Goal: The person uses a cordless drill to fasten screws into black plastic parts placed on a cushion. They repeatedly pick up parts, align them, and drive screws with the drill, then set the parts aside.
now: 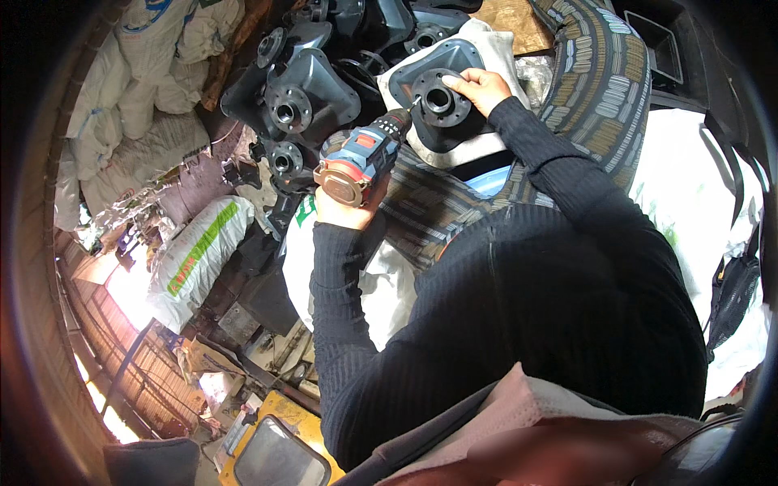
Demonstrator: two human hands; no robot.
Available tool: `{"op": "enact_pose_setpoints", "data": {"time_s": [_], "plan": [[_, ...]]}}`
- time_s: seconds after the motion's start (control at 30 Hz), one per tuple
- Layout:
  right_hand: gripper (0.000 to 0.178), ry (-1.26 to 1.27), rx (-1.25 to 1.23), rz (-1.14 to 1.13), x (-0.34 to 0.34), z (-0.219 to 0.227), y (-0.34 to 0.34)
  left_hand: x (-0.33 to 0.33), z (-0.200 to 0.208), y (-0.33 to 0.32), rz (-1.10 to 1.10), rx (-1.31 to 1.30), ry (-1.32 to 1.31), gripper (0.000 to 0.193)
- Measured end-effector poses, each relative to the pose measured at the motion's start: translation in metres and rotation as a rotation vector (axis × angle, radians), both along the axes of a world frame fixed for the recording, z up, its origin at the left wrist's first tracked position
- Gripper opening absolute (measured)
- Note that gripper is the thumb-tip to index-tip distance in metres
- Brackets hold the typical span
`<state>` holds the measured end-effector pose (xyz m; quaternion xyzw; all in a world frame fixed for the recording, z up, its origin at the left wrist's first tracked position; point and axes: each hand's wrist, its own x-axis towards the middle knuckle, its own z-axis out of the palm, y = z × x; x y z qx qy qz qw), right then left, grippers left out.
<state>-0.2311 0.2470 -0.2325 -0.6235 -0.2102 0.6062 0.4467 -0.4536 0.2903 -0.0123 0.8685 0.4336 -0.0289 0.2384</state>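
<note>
My left hand (pixel 347 214) is closed round the grip of a blue and red cordless drill (pixel 365 154), whose chuck points up and to the right. The drill's tip meets the round flange, near a hole on its left side. That flange is part of a dark funnel-shaped metal housing (pixel 438 101) with a square base and a central bore. My right hand (pixel 484 89) has its fingers closed on the flange's upper right rim; whether a small piece is pinched there cannot be made out. Beneath the housing lies a white cloth sack (pixel 510 61) over a patterned cushion (pixel 604 73).
Several similar dark housings (pixel 324 85) are piled at the far left of the drill. A stuffed white sack with a green stripe (pixel 198 259) lies at left. Below it are scrap and a yellow-framed panel (pixel 279 454). White sacks (pixel 677 186) stand at right.
</note>
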Motion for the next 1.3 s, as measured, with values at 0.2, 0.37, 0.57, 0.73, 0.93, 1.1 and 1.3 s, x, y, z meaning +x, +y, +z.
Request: {"op": "enact_pose_setpoints", "data": {"time_s": [0.2,0.37,0.57,0.73,0.93,1.1,1.3], "plan": [[0.023,0.204,0.197,-0.057,0.000,0.046,0.000,0.009,0.019,0.013,-0.046,-0.054,0.016,0.036],[0.026,0.126,0.174,-0.093,-0.005,0.049,0.008,0.016,0.024,0.024,-0.014,-0.104,-0.064,0.040],[0.028,0.081,0.082,-0.155,-0.009,0.036,0.003,0.006,-0.002,0.038,0.131,-0.304,0.032,0.056],[0.037,0.054,0.115,-0.201,-0.018,0.026,0.001,-0.001,-0.008,0.032,0.205,-0.324,-0.126,0.055],[0.039,-0.018,0.068,-0.166,-0.017,0.018,0.001,0.012,-0.004,0.042,-0.005,-0.177,0.012,0.051],[0.033,-0.221,0.120,-0.223,-0.025,0.000,-0.010,0.018,-0.010,0.055,-0.041,-0.219,0.184,0.049],[0.032,-0.240,0.120,-0.239,-0.023,0.018,-0.017,0.010,-0.019,0.065,0.042,-0.393,0.225,0.044]]}}
